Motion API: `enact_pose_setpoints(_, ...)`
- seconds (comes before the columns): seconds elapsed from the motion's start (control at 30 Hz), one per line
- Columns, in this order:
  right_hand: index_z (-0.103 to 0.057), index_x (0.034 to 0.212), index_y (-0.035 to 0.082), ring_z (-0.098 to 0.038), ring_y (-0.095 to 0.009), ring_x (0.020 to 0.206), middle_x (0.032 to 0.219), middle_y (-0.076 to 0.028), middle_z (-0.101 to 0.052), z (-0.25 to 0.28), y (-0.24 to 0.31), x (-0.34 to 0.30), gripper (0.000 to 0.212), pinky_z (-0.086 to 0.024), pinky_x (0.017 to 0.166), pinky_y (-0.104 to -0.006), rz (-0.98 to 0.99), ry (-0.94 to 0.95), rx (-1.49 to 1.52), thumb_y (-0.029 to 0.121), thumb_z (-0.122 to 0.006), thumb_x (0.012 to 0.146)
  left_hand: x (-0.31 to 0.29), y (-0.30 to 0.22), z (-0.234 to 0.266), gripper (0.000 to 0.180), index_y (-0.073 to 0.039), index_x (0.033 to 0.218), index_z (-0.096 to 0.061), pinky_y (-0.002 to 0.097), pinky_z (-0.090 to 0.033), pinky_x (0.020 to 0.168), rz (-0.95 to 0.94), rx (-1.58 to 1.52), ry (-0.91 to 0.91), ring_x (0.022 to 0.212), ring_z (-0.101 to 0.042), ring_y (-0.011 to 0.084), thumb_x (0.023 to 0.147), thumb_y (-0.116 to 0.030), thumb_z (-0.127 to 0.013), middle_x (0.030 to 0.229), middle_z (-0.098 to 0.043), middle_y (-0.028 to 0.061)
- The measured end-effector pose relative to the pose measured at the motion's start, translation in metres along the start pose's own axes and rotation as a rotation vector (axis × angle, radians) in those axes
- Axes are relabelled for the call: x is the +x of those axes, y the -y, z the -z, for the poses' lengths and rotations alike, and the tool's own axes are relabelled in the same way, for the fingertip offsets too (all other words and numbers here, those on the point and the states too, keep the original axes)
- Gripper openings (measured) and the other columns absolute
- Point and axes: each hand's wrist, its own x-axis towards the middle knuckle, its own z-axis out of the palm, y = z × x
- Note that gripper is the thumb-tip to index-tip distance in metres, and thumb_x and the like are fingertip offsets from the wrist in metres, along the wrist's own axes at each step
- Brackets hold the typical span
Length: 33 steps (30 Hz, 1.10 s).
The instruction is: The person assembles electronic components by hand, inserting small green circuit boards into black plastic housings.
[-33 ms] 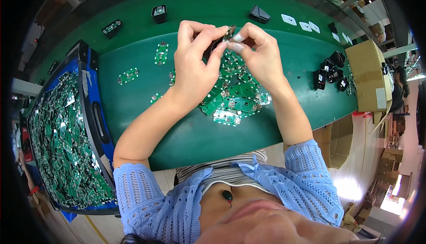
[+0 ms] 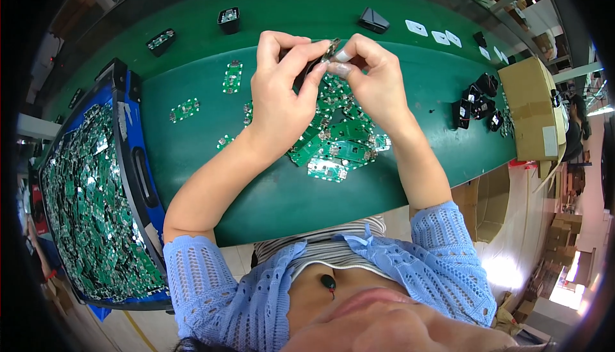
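Above a pile of green circuit boards (image 2: 339,134), my left hand (image 2: 282,89) grips a small black housing (image 2: 307,73), mostly hidden by its fingers. A circuit board (image 2: 332,49) shows at the housing's edge, tilted up between my hands. My right hand (image 2: 379,86) is closed, thumb and index fingertips pinching at the board's near end. Its exact contact there is too small to make out. Left of my left hand, single boards (image 2: 232,77) lie flat on the green table mat (image 2: 256,204).
A blue bin with a black rim (image 2: 131,160), filled with circuit boards, stands at the left. Black housings (image 2: 229,20) sit along the far side; more black housings (image 2: 473,103) cluster at the right beside a cardboard box (image 2: 528,108). White square pieces (image 2: 416,28) lie far right.
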Motion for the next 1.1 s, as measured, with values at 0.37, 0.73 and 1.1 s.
enact_pose_setpoints(0.37,-0.053,0.087,0.001,-0.055,-0.02,0.06,0.068,-0.009,-0.053,-0.009,-0.011,0.006,0.016,-0.045,0.054,-0.0279,0.407,-0.225,-0.336,-0.003,-0.063,0.075,-0.001,0.02,-0.017,0.022,-0.002,0.104,-0.048,0.0249,-0.045,0.076,0.456,-0.426,-0.061,0.086,-0.048,0.0111,0.087,-0.01,-0.058,0.097,-0.047,0.0052)
enact_pose_setpoints(0.73,-0.044,0.108,0.001,-0.05,-0.007,0.053,0.067,-0.003,-0.053,0.005,-0.002,0.0,0.032,-0.039,0.046,-0.0207,-0.147,-0.104,0.161,0.001,-0.061,0.081,0.004,0.024,0.004,0.039,0.0,0.126,-0.041,0.0291,-0.043,0.088,0.451,-0.388,0.361,0.101,-0.051,0.0128,0.092,-0.016,-0.049,0.109,-0.053,0.0064)
enact_pose_setpoints(1.1,-0.047,0.103,0.002,-0.051,-0.008,0.058,0.072,-0.005,-0.055,0.012,-0.006,-0.012,0.023,-0.04,0.052,-0.026,0.135,-0.114,-0.37,-0.002,-0.057,0.082,0.01,0.017,0.003,0.036,0.003,0.124,-0.042,0.028,-0.05,0.08,0.734,-0.552,0.496,0.089,-0.057,0.0146,0.091,-0.011,-0.049,0.104,-0.055,0.0081)
